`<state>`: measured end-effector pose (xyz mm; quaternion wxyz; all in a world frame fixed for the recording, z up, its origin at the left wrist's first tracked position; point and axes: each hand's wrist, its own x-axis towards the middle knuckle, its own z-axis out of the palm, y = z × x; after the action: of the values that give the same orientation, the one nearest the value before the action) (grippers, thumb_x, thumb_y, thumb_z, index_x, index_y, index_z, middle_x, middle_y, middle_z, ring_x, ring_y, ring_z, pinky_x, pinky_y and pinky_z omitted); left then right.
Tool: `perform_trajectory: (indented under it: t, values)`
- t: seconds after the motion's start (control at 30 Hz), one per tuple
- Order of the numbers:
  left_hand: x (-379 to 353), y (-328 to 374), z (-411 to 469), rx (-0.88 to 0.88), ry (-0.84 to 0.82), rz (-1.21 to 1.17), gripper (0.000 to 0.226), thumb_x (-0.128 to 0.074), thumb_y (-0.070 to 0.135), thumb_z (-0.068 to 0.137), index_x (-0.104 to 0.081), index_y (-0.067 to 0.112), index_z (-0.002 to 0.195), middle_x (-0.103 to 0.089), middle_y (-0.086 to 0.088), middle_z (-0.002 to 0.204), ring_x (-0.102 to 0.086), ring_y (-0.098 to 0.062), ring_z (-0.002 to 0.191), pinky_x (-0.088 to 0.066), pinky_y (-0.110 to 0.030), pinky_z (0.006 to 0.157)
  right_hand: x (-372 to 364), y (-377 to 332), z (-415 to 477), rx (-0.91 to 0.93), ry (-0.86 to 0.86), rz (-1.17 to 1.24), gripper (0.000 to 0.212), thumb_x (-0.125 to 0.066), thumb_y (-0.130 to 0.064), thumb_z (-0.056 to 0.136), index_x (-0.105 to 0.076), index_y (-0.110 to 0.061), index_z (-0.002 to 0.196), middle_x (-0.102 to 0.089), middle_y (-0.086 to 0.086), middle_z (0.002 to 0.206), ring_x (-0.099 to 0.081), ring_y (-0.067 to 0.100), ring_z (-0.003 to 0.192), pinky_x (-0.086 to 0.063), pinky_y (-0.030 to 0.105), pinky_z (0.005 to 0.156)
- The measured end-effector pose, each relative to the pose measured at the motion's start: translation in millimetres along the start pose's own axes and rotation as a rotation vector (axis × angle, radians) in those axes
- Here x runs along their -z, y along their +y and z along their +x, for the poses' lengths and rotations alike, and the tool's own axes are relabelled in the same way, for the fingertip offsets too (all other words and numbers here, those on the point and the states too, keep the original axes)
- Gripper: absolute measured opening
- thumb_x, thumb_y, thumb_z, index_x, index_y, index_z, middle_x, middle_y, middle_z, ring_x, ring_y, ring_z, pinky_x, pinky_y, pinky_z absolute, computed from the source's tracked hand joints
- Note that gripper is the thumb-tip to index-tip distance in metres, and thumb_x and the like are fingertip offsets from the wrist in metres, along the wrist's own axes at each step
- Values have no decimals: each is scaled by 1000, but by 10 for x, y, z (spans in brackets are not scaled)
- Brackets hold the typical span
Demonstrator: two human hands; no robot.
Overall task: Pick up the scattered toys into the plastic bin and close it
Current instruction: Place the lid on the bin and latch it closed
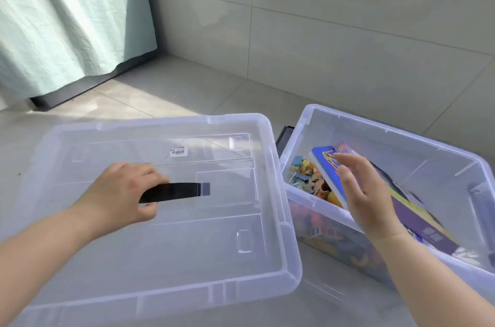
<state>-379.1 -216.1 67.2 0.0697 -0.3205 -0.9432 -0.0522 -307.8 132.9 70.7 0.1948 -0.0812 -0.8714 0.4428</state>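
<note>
Clear plastic lid point(160, 259) lies on the tiled floor point(160, 85), the left hand point(123, 190) gripping a black strap point(176, 191) at its middle. The right hand point(364, 192) hovers open over the clear plastic bin point(401, 139) of toys alongside. Closing seems to be the step in hand; next the lid must lift across and seat on the bin's rim.

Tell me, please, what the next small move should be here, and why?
Probably lift the lid by its handle and swing it over the bin. The left hand grips the handle, the toys and box lie inside the open bin, and the right hand hovers open above them, holding nothing.
</note>
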Motion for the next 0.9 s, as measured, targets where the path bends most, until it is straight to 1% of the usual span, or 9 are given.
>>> perform_trajectory:
  t: [0.07,0.2,0.27,0.33,0.43,0.63,0.7,0.8,0.9]
  values:
    - [281,99,142,-40,45,18,32,-38,35,57,-47,33,88,-61,11,69,-40,-11,72,-16,-17,61,117,-147,13,-131,-64,114,19,-44,-17,96,-52,-18,113,-54,-4,113,-50,11,102,-37,20,81]
    - [608,581,571,-176,124,-13,34,-40,34,59,-53,31,90,-62,9,73,-39,-12,71,-28,-21,67,466,-190,26,-299,-189,251,31,-45,-24,95,-51,-16,125,-60,-11,118,-56,7,108,-44,23,94]
    - [565,905,853,-251,146,-19,38,-40,34,59,-65,25,87,-66,3,70,-44,-11,71,-35,-22,72,700,-169,40,-322,-162,307,22,-45,-23,95,-58,-22,112,-68,-16,97,-62,0,88,-50,10,76]
    - [413,1228,1154,-309,159,-11,42,-39,33,59,-72,20,83,-66,3,68,-58,-15,63,-48,-25,69,937,-54,34,-326,-96,296,16,-48,-18,94,-55,-25,107,-62,-14,89,-58,2,78,-49,13,59]
    - [101,1670,1533,-370,157,-56,43,-39,31,60,-72,18,83,-65,-1,67,-63,-18,55,-53,-32,61,1218,273,-25,-401,27,248,19,-49,-14,94,-50,-24,110,-59,-5,92,-56,14,82,-45,28,71]
    - [-410,2439,1913,-443,103,-70,45,-35,29,59,-74,18,79,-65,-1,63,-64,-20,49,-54,-28,51,1597,932,-67,-545,201,28,9,-45,-13,92,-49,-19,97,-56,11,108,-51,28,101,-39,32,83]
    - [-476,2614,1966,-418,64,-60,43,-38,27,64,-73,18,88,-67,-3,73,-67,-23,61,-55,-30,55,1648,1130,-42,-621,183,-97,13,-43,-15,91,-53,-12,99,-55,17,117,-47,32,115,-38,35,86]
    - [-569,2776,2054,-311,-117,-98,41,-42,18,91,-46,24,131,-50,-3,124,-47,-24,118,-41,-35,99,1697,1316,-9,-697,147,-265,31,-41,-14,91,-52,5,112,-49,22,124,-41,35,122,-37,36,91]
    - [-602,2869,2176,-267,-200,-105,44,-39,21,95,-34,29,138,-40,0,135,-34,-21,127,-32,-35,106,1753,1400,45,-677,144,-320,33,-39,-12,92,-50,5,118,-40,22,134,-41,34,121,-35,37,96]
